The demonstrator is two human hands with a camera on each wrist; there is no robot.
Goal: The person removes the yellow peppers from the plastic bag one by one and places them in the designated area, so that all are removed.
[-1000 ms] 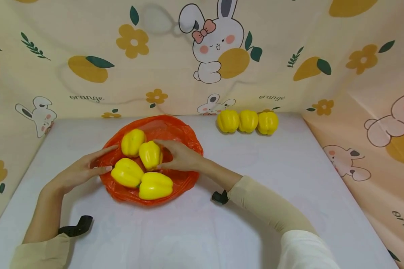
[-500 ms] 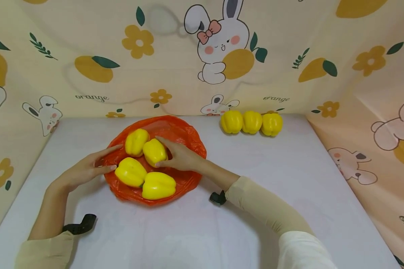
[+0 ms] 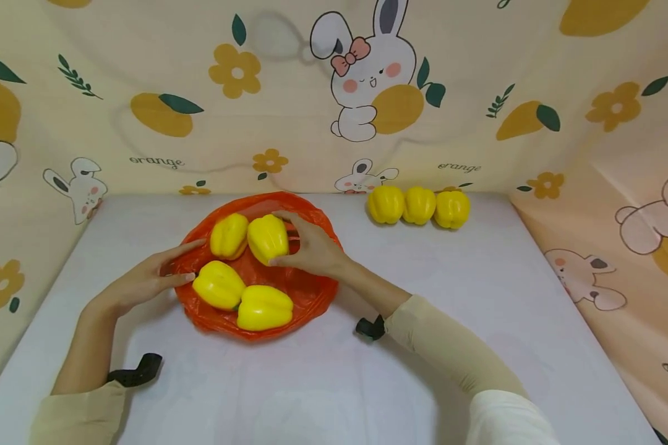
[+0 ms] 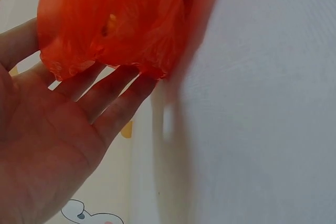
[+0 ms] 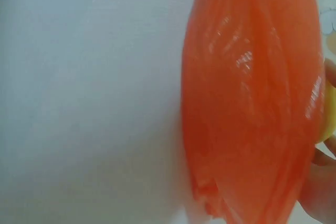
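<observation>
A red plastic bag [image 3: 312,303] lies spread with its mouth up, left of the table's middle. Inside it are several yellow bell peppers. My right hand [image 3: 314,250] reaches over the bag's right rim and grips one yellow bell pepper [image 3: 268,239] between thumb and fingers, at the back of the bag. Beside it lies another yellow pepper [image 3: 229,237]; two more, a left one [image 3: 219,284] and a front one [image 3: 265,308], lie nearer. At the left rim my left hand [image 3: 139,281] touches the bag, fingers extended and thumb apart; in the left wrist view the red film [image 4: 121,24] partly covers its fingertips.
Three yellow bell peppers stand in a row at the back right, the middle one [image 3: 420,206] between its neighbours. The white table [image 3: 423,272] meets a printed cloth backdrop [image 3: 289,86] behind and at the sides. Black wrist-worn devices show on both arms.
My right hand has moved the gripped pepper toward the back and slightly right within the bag, turning it a little. The left hand stays at the left rim. The head view has shifted slightly.
</observation>
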